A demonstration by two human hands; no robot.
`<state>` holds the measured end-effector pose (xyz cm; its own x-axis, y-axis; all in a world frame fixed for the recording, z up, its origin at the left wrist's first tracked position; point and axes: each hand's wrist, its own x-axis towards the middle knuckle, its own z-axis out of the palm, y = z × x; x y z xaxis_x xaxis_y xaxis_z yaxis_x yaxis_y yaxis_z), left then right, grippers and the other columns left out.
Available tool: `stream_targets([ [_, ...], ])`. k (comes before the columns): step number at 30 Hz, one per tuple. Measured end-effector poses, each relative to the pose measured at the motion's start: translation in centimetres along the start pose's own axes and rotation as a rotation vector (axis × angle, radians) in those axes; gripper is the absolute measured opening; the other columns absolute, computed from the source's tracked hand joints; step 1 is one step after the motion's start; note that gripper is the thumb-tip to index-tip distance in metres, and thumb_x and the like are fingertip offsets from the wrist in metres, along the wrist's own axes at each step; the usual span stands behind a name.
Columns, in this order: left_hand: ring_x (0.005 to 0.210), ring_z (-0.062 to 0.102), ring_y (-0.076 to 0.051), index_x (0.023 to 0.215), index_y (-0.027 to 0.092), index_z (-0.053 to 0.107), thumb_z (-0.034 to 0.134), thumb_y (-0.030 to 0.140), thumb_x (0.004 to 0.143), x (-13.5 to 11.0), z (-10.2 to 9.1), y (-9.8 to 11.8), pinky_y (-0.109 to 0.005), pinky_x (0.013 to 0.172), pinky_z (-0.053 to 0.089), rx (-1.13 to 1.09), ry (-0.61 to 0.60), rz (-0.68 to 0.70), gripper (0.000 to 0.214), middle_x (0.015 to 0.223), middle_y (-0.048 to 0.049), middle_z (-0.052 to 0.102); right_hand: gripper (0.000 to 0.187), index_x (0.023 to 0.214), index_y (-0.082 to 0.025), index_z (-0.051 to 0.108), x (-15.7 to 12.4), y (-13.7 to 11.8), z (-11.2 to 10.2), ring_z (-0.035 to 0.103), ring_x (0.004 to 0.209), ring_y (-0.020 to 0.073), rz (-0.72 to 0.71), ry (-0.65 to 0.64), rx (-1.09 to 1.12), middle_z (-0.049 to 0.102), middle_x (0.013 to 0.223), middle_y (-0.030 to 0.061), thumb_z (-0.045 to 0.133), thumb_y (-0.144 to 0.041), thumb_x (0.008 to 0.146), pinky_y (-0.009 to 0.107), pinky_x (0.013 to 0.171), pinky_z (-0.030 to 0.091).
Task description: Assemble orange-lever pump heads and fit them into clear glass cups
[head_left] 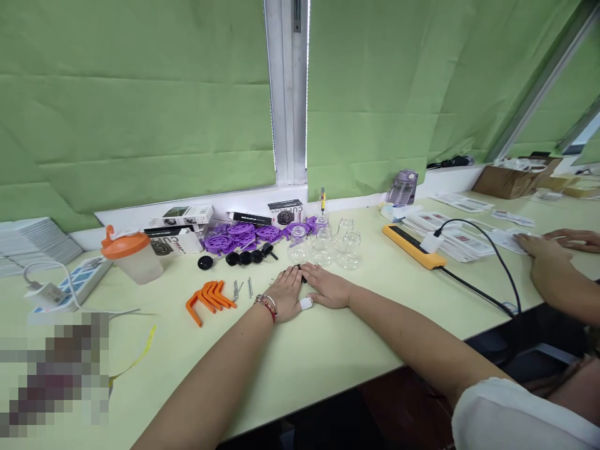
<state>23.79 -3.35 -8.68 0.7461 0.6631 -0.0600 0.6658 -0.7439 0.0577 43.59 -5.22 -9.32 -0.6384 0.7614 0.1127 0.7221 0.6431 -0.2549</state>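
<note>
My left hand [287, 294] lies flat on the pale green table [328, 350], fingers stretched out, a beaded bracelet on the wrist. My right hand [325, 287] lies flat beside it, touching it, with a white bandage on the thumb. A small black part sits at the fingertips of both hands. Just beyond are several small clear glass jars [323, 247], black wheels [244, 257] and purple plastic gears [244, 234]. Orange angled pieces [209, 297] and a few metal screws [241, 289] lie left of my left hand.
A cup with an orange lid [129, 256], small boxes [182, 219], a power strip [70, 284] at left. An orange power strip [410, 245] with a black cable at right. Another person's hands [548, 250] rest on papers at far right. Green blinds cover the window.
</note>
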Motion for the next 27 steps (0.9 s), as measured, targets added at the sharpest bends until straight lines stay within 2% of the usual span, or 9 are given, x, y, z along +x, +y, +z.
stream_targets([
  [4,0.142,0.007,-0.033,0.145,-0.001,0.017,0.018,0.068,0.085,0.2,0.2,-0.5,-0.047,0.113,0.011,-0.015,0.018,0.006,0.092,0.153,-0.0232,0.012,0.080,0.145,0.001,0.019,0.3,0.0,-0.1,0.007,0.142,0.0309,-0.009,-0.015,-0.015,0.017,0.152,0.0239,0.035,-0.055,0.090,0.050,0.115,0.010],
  [8,0.142,0.008,-0.034,0.145,0.000,0.018,0.020,0.068,0.084,0.2,0.7,-0.6,-0.048,0.113,0.011,-0.005,0.049,0.018,0.091,0.153,-0.0235,0.014,0.080,0.146,-0.002,0.018,0.2,0.1,0.0,0.006,0.142,0.0309,-0.006,-0.009,-0.008,0.016,0.152,0.0240,0.034,-0.056,0.090,0.052,0.114,0.011],
  [16,0.141,0.012,-0.035,0.146,0.004,0.020,0.021,0.064,0.086,-0.2,0.9,-0.4,-0.054,0.112,0.001,0.062,0.114,0.027,0.085,0.153,-0.0217,0.019,0.081,0.146,-0.001,0.018,0.2,0.1,0.1,0.007,0.142,0.0308,-0.015,-0.005,-0.032,0.017,0.152,0.0229,0.032,-0.058,0.090,0.050,0.115,0.010],
  [22,0.141,0.013,-0.033,0.145,0.001,0.020,0.022,0.064,0.085,-0.5,1.0,-0.4,-0.048,0.114,0.005,0.060,0.151,0.011,0.087,0.152,-0.0221,0.020,0.081,0.147,-0.002,0.016,0.2,0.1,0.1,0.006,0.143,0.0303,-0.016,-0.013,-0.038,0.016,0.152,0.0223,0.031,-0.058,0.091,0.050,0.115,0.010],
  [27,0.141,0.014,-0.032,0.145,0.002,0.021,0.021,0.064,0.086,-0.5,1.1,-0.4,-0.048,0.114,0.005,0.070,0.169,0.021,0.085,0.152,-0.0223,0.022,0.081,0.146,0.000,0.017,0.2,0.0,0.1,0.006,0.143,0.0303,-0.017,-0.010,-0.043,0.015,0.152,0.0231,0.031,-0.057,0.091,0.049,0.115,0.010],
])
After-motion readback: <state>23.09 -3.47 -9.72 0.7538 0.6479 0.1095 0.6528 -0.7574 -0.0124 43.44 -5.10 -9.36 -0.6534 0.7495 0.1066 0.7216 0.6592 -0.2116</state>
